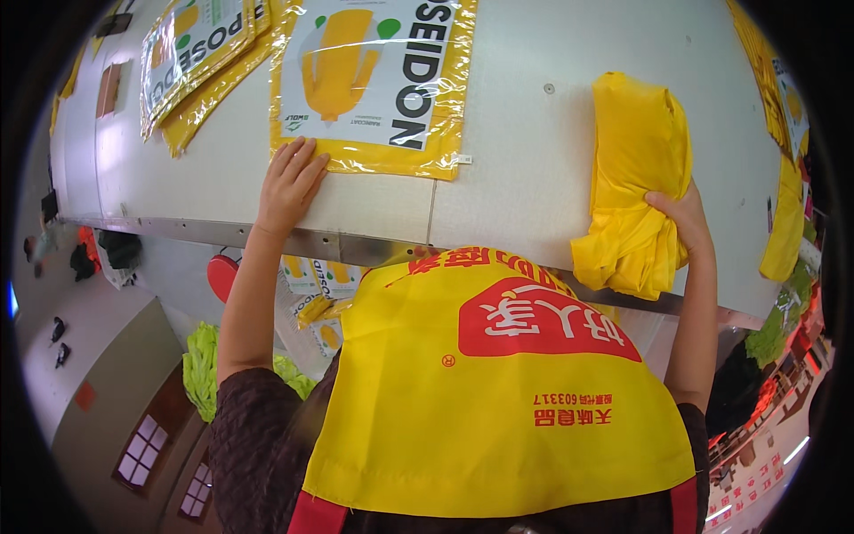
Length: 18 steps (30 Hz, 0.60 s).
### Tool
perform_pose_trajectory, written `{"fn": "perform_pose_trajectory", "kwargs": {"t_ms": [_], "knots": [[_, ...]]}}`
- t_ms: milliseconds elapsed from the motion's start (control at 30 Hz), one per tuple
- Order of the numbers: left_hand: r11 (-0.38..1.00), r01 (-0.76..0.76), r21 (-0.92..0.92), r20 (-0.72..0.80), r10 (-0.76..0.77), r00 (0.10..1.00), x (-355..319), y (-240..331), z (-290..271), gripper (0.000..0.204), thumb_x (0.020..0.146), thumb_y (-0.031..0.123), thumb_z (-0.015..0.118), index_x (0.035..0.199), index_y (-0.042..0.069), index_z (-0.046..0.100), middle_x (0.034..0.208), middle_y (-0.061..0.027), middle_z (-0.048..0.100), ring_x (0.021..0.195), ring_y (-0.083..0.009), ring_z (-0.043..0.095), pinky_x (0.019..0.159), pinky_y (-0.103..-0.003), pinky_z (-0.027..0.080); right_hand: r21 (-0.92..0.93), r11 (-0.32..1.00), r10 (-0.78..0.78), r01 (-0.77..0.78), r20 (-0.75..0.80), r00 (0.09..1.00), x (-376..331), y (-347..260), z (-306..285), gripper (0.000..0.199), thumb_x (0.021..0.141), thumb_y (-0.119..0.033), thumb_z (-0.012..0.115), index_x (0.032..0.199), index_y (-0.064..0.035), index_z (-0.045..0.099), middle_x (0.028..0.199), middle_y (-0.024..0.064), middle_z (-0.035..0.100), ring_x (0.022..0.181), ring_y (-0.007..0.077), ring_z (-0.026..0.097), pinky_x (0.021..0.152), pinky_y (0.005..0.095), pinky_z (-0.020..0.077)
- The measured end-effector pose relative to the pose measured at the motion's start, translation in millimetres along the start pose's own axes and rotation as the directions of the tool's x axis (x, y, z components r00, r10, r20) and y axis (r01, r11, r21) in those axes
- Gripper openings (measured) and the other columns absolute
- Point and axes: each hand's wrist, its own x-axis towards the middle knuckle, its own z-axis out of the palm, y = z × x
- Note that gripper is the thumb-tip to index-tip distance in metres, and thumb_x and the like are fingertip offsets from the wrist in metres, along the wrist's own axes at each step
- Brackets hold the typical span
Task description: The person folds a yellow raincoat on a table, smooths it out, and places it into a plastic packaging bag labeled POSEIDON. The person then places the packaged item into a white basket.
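My left hand (pixel 294 185) lies with its fingers flat on the lower left corner of a packaged raincoat (pixel 356 163), a clear bag with a yellow garment and a white printed card showing a yellow coat. To the right, a loosely folded yellow raincoat (pixel 640 133) lies on the table, its bunched lower end hanging over the near edge. My right hand (pixel 683 212) grips that bundle from its right side, with the thumb on top and the other fingers partly hidden.
More packaged raincoats (pixel 197 53) lie at the far left of the table (pixel 516 187), near a small brown block (pixel 108 89). Yellow garments (pixel 781 222) hang along the right end. A red round stool seat (pixel 222 278) and bright green fabric (pixel 201 369) are below on the left.
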Motion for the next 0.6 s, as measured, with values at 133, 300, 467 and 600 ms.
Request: {"fn": "perform_pose_trajectory", "kwargs": {"t_ms": [133, 300, 467, 600], "knots": [[1.000, -0.004, 0.021, 0.020, 0.003, 1.000, 1.1, 0.0, 0.6, 0.023, 0.076, 0.009, 0.069, 0.099, 0.006, 0.065, 0.111, -0.0124, 0.061, 0.107, -0.0303, 0.056, 0.093, -0.042, 0.044, 0.011, 1.000, 0.026, -0.026, -0.007, 1.000, 3.0, 5.6, -3.1, 0.074, 0.068, -0.019, 0.076, 0.129, 0.0029, 0.040, 0.121, 0.0126, 0.053, 0.109, 0.0220, 0.053, 0.094, 0.0311, 0.0423], [1.000, -0.008, 0.020, 0.025, 0.007, 1.000, 5.0, -0.5, -0.3, 0.023, 0.076, 0.009, 0.069, 0.098, 0.007, 0.065, 0.110, -0.0120, 0.061, 0.106, -0.0301, 0.056, 0.092, -0.042, 0.045, 0.057, 0.998, 0.015, -0.015, 0.000, 1.000, 3.1, 7.2, -2.8, 0.075, 0.067, -0.018, 0.076, 0.129, 0.0028, 0.040, 0.121, 0.0126, 0.054, 0.109, 0.0222, 0.053, 0.094, 0.0309, 0.0421], [1.000, -0.006, 0.018, 0.017, 0.006, 1.000, 3.7, 0.1, 0.1, 0.023, 0.076, 0.009, 0.069, 0.098, 0.007, 0.065, 0.111, -0.0118, 0.061, 0.106, -0.0302, 0.056, 0.092, -0.042, 0.045, 0.055, 0.998, -0.004, 0.003, 0.017, 1.000, 3.3, 7.7, -4.0, 0.079, 0.067, -0.021, 0.076, 0.131, 0.0037, 0.037, 0.124, 0.0135, 0.052, 0.112, 0.0231, 0.051, 0.095, 0.0320, 0.0407], [1.000, 0.005, 0.015, 0.015, -0.006, 1.000, 2.7, 1.4, 1.3, 0.024, 0.076, 0.009, 0.069, 0.099, 0.007, 0.065, 0.113, -0.0120, 0.060, 0.107, -0.0300, 0.056, 0.093, -0.042, 0.045, 0.029, 0.999, 0.014, -0.014, 0.012, 1.000, 3.8, 8.2, -4.9, 0.079, 0.067, -0.021, 0.077, 0.131, 0.0037, 0.037, 0.124, 0.0136, 0.052, 0.113, 0.0231, 0.051, 0.096, 0.0320, 0.0403]]}}
